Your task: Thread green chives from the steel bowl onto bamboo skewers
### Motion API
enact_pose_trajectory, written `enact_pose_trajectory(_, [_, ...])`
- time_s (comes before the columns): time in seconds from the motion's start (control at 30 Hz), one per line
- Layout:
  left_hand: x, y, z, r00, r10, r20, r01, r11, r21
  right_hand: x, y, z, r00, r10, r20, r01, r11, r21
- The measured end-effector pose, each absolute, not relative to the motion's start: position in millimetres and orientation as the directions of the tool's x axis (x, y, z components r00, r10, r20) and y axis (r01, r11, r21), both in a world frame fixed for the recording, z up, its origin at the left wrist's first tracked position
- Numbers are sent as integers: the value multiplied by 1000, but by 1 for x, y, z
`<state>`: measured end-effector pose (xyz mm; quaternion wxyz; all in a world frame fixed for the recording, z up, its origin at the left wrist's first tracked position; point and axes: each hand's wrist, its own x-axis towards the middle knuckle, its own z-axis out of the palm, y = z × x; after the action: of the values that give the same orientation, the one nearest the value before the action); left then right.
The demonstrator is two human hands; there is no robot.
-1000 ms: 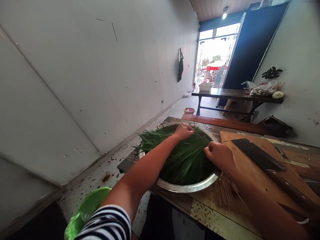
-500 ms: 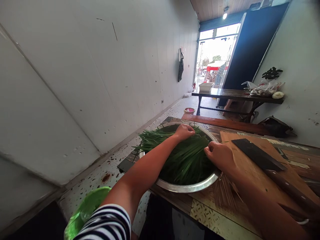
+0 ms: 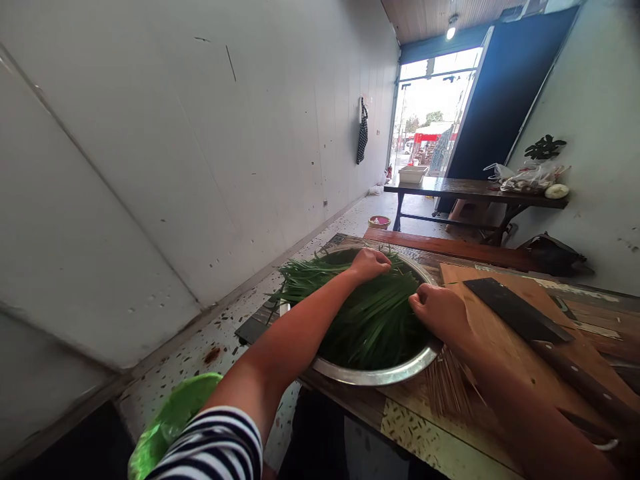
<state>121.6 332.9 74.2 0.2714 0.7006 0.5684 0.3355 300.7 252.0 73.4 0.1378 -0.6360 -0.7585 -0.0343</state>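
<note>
A large steel bowl (image 3: pixel 377 377) is heaped with long green garlic chives (image 3: pixel 373 320), some hanging over its left rim. Over the far side of the heap, my left hand (image 3: pixel 369 264) is closed, its fingertips pinching chives and partly turned out of sight. My right hand (image 3: pixel 439 308) is closed at the bowl's right side, thumb against the curled fingers, gripping chives at the edge of the bunch. Right of it, a cleaver (image 3: pixel 517 310) with a dark blade and wooden handle lies on a wooden cutting board (image 3: pixel 460 275).
Thin wooden sticks (image 3: pixel 447 385) lie on the table beside the bowl, under my right forearm. A green-lined bin (image 3: pixel 175 417) stands on the floor at lower left. Beyond are a red-brown bench (image 3: pixel 440 245) and a dark table (image 3: pixel 450 187) carrying a white tub (image 3: pixel 413 175) and plastic bags (image 3: pixel 530 179).
</note>
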Motion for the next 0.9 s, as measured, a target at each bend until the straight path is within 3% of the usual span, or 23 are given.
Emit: enact_pose_trajectory(0.9, [122,333,72,143,981,132,589,-192,785,301,252,74,-176,952,250,974,206,-97])
